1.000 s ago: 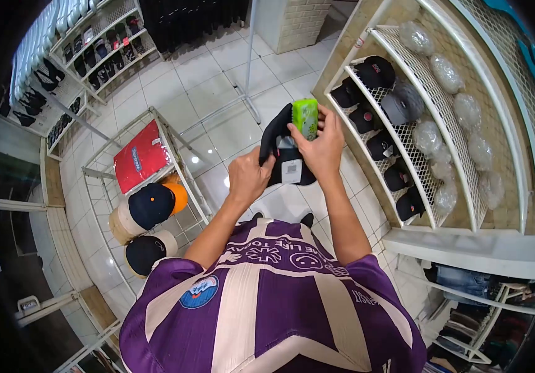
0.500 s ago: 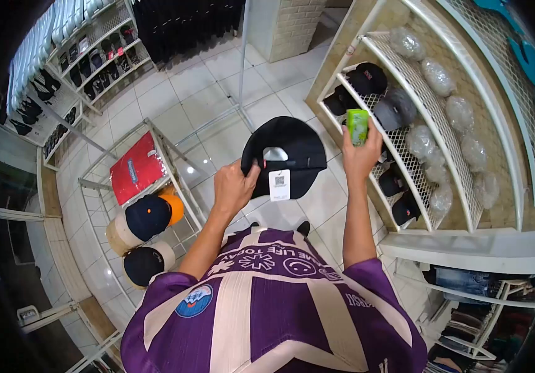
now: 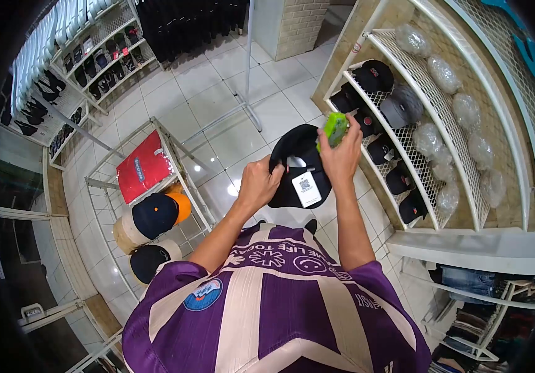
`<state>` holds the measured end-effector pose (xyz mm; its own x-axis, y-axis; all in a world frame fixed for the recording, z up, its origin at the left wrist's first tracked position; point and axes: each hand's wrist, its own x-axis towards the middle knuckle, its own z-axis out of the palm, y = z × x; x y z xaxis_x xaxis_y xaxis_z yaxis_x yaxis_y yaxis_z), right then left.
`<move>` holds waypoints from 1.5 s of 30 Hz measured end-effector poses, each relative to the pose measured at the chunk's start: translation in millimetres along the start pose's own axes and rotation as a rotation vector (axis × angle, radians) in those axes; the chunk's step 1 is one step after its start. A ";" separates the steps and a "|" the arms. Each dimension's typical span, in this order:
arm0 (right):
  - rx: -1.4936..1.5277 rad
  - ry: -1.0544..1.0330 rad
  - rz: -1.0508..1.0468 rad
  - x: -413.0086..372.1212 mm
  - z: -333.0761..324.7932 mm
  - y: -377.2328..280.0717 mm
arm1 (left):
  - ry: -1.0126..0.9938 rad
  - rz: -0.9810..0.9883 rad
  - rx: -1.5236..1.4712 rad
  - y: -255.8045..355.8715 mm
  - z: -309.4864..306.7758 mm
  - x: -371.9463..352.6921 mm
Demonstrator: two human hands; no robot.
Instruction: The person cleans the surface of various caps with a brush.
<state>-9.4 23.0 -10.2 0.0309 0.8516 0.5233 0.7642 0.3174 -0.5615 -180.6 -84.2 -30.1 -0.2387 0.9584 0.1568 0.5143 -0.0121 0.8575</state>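
Observation:
A black cap (image 3: 285, 194) hangs in front of me, its back opening and a white tag with a QR code (image 3: 306, 189) turned my way. My left hand (image 3: 261, 181) pinches the cap by its left edge. In my right hand (image 3: 344, 154) is a small bright green block-shaped object (image 3: 333, 132). That object is right at the cap's upper right edge and overlaps it in this view. The fingers wrap round it, and its underside is hidden.
On the right, a white mesh rack (image 3: 392, 146) holds several caps and plastic-wrapped bundles. A low wire table (image 3: 96, 183) at left carries a red packaged garment (image 3: 145, 168) and caps (image 3: 155, 214). Hanging clothes (image 3: 186, 22) line the back.
My right hand has moved left with the green object, up to the cap. My left hand and the cap have shifted right and slightly down, and the cap has tilted.

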 end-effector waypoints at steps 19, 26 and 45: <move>-0.022 -0.103 -0.386 -42.0 -36.9 12.0 | 0.087 -0.396 -0.456 -71.2 19.7 14.8; -0.169 -0.231 -0.254 -71.1 -16.5 15.6 | 0.100 -0.631 -0.858 -61.1 32.8 11.5; 0.305 -0.526 -0.202 -112.3 3.1 11.9 | -0.076 -0.582 -0.711 -70.1 19.2 3.8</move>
<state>-5.7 -67.6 -77.6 -0.4737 0.8291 0.2969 0.5021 0.5313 -0.6824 -201.7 -74.2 -99.1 -0.2331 0.8844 -0.4044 -0.3031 0.3291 0.8943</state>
